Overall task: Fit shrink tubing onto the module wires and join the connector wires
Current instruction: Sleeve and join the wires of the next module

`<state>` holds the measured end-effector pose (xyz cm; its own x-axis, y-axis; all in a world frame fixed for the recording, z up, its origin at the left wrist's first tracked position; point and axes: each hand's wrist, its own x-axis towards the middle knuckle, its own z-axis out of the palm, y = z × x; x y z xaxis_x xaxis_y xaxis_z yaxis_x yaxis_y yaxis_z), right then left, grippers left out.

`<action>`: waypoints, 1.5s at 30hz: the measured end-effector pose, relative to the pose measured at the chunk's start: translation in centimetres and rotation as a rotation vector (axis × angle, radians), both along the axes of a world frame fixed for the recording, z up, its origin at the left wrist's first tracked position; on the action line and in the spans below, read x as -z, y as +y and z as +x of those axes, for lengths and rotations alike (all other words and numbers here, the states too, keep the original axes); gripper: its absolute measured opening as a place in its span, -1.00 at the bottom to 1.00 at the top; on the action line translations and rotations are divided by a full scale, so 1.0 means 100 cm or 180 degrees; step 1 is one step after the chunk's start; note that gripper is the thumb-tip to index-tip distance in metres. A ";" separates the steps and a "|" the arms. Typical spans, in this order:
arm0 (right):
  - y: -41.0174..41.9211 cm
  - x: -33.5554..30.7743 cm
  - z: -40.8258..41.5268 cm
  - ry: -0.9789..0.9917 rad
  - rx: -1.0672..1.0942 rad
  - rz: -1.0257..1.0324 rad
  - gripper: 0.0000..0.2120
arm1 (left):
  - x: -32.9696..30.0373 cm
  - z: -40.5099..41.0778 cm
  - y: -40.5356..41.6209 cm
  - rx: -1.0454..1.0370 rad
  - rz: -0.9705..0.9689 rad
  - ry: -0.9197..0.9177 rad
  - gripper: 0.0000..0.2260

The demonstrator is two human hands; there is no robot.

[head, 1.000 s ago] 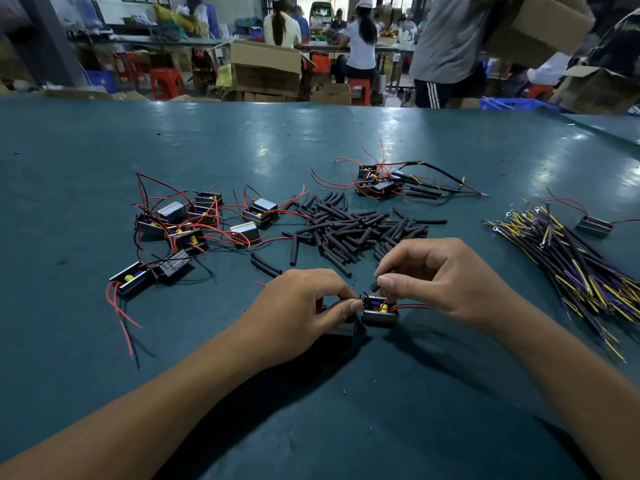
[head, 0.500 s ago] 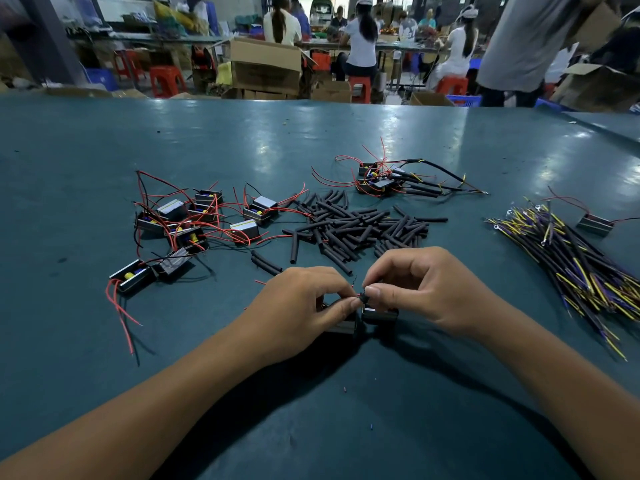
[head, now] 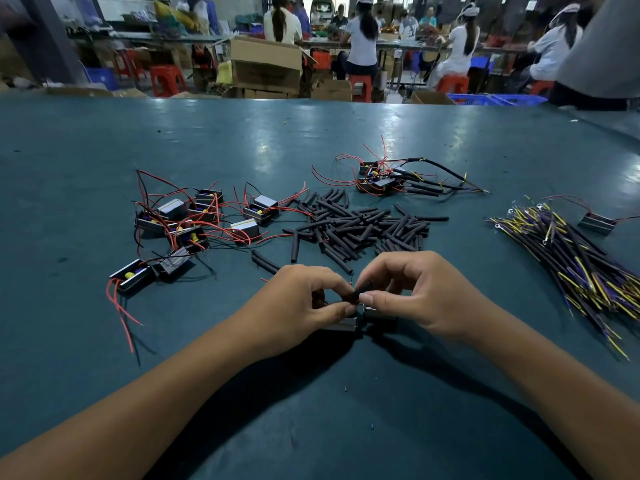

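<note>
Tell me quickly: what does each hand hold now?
Left hand: fingers pinch the module.
Right hand: fingers pinch a black shrink tube.

The right hand (head: pixel 420 296) has closed in on the left hand (head: pixel 299 306) — fingertips now meet over the module (head: pixel 346 322), hiding its yellow part and the red wire — pinching a black tube (head: pixel 362 292).

Workers in white shirts (head: pixel 362 39) sit on red stools (head: pixel 360 86) at far benches. Open cardboard boxes (head: pixel 266 65) stand behind the teal table (head: pixel 104 341)
</note>
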<state>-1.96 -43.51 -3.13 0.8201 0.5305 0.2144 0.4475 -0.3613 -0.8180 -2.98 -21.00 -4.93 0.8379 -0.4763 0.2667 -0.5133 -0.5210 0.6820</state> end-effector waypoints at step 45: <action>-0.007 -0.013 -0.005 -0.0396 0.0048 -0.0138 -0.96 | -0.001 -0.008 -0.003 0.0019 -0.0145 0.0122 -0.81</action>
<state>-2.45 -44.17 -1.84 0.7966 0.5292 0.2922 0.5389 -0.4025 -0.7400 -3.77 -21.30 -4.79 0.8450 -0.4695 0.2560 -0.4894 -0.4860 0.7241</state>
